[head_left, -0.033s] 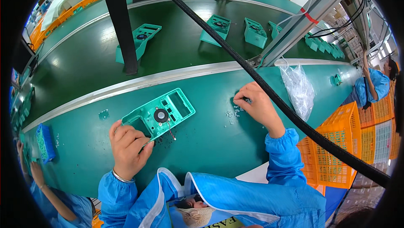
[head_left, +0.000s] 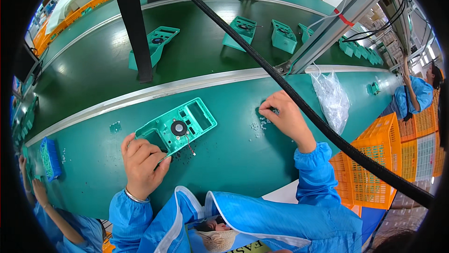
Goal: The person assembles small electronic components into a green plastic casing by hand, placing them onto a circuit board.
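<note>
My left hand [head_left: 143, 165] grips the near left corner of a green plastic housing [head_left: 196, 134], thumb on one side and fingers curled round the edge. Fixed inside the housing is a round black speaker [head_left: 178, 128] with short thin wires coming off it. Over the bench to the right, my right hand [head_left: 285, 115] is closed in a pinch, thumb and fingertips together. Whatever lies between those fingertips is hidden or too small to name. Just below them is a loose scatter of tiny clear pieces [head_left: 255, 127].
Behind a metal rail, several similar green housings [head_left: 284, 38] stand on the dark green conveyor. A black cable [head_left: 348, 145] crosses the view diagonally. To the right are a clear plastic bag [head_left: 331, 101] and orange crates [head_left: 374, 164]. A blue bin [head_left: 50, 159] sits left, near a co-worker's hand [head_left: 40, 192].
</note>
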Tool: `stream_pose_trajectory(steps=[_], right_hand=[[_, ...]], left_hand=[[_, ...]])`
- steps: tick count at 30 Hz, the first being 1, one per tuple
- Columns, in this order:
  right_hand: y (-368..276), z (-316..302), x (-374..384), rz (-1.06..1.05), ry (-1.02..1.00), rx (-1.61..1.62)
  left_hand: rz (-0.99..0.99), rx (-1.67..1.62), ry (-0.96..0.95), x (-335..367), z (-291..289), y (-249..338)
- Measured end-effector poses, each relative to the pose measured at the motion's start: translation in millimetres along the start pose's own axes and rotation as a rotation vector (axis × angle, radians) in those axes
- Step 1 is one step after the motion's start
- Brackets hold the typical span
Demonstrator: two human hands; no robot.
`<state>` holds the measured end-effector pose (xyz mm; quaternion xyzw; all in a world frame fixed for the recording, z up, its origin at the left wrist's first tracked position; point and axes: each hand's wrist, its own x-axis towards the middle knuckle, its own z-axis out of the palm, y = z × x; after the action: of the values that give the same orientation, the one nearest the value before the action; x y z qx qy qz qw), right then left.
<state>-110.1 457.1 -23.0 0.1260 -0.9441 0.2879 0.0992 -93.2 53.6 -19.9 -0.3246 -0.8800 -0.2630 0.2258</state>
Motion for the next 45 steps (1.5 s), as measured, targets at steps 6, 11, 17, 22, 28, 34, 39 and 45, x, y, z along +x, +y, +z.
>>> stream_pose_trajectory(steps=[6,11,17,22,28,34,39,45], right_hand=[[3.0,12.4,-1.9,0.086,0.074,0.017],[-0.7,8.5,-0.4,0.047,0.126,0.012],[0.7,3.6,-3.2,0.054,0.062,0.011],[-2.5,3.5,-1.3,-0.022,0.069,-0.052],[-6.3,4.9,0.1,-0.092,0.082,-0.125],[-21.1,-1.7,4.6,-0.205,0.108,-0.335],[-55.9,7.9,16.7,-0.244,0.129,-0.173],[-101.1,47.4,43.9,-0.346,0.036,0.015]], left_hand=[[-0.007,-0.004,-0.001,-2.4,2.5,0.6],[-0.009,-0.003,-0.003,-3.4,1.5,-0.7],[-0.012,-0.001,-0.013,-0.5,1.0,-0.9],[-0.010,-0.006,-0.018,0.2,-0.2,-1.1],[-0.012,-0.003,-0.024,-1.9,-2.4,-0.1],[0.048,-0.015,-0.011,-2.1,0.4,-2.3],[0.064,-0.034,-0.016,-4.8,-1.5,3.1],[0.115,-0.090,-0.020,-8.1,-2.8,7.9]])
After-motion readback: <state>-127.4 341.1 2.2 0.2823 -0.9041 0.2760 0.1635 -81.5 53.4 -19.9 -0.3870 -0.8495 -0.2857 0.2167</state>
